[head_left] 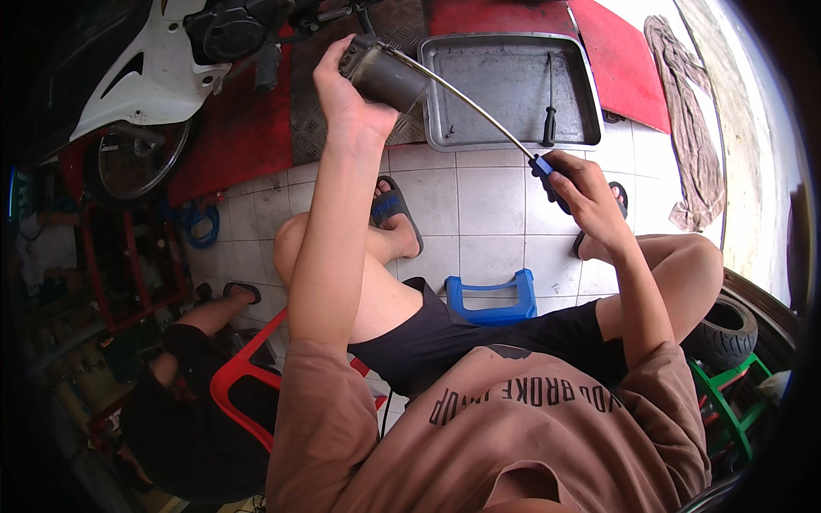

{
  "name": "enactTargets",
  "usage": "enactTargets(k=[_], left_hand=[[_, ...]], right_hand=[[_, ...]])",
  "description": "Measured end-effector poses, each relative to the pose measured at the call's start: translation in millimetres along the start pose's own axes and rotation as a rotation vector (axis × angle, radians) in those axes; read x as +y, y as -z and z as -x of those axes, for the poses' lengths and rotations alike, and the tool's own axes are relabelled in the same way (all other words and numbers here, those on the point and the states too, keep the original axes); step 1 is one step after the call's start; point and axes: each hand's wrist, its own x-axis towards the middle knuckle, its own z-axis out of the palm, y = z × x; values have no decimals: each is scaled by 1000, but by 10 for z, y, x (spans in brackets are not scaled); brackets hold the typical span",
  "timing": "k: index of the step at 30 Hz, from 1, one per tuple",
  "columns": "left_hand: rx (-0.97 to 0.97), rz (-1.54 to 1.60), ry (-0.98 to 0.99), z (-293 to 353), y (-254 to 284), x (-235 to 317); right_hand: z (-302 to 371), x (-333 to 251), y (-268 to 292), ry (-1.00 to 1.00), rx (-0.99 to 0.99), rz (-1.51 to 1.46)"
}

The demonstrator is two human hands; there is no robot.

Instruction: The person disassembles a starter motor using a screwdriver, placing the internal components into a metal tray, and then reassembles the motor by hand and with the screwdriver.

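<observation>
My left hand (352,115) is wrapped round a dark, cylinder-shaped metal part (389,79), held up near the left edge of a metal tray (500,94). In my right hand (586,192) is a screwdriver (542,165) with a blue and black handle. Its long shaft slants up and left to the top end of the part, where the tip seems to touch; the exact contact is too small to make out. A second screwdriver (550,128) with a black handle lies in the tray, and a small screw-like piece (451,131) sits near its lower left corner.
Beyond my left arm stands a white and black motorcycle (158,64) on a red platform (222,137). A blue stool (492,299) is between my legs. Brown cloth (688,120) lies at right, a tyre (727,332) lower right. Another person's leg (209,316) and a red chair (244,376) are left.
</observation>
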Motion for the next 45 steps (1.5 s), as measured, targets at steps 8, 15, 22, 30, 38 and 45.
enactTargets(k=[8, 15, 22, 30, 38, 45], left_hand=[[-4, -6, 14, -13, 9, 7], [9, 5, 13, -3, -2, 4], [27, 2, 15, 4, -10, 3], [12, 4, 14, -25, 9, -8], [21, -24, 5, 34, -38, -30], [10, 4, 15, -19, 6, -12]], right_hand=[[7, -42, -58, 56, 89, 60], [1, 30, -11, -23, 53, 3], [-18, 60, -71, 119, 135, 138], [-6, 37, 15, -74, 38, -3], [-18, 39, -30, 123, 211, 107], [2, 6, 24, -99, 36, -51]])
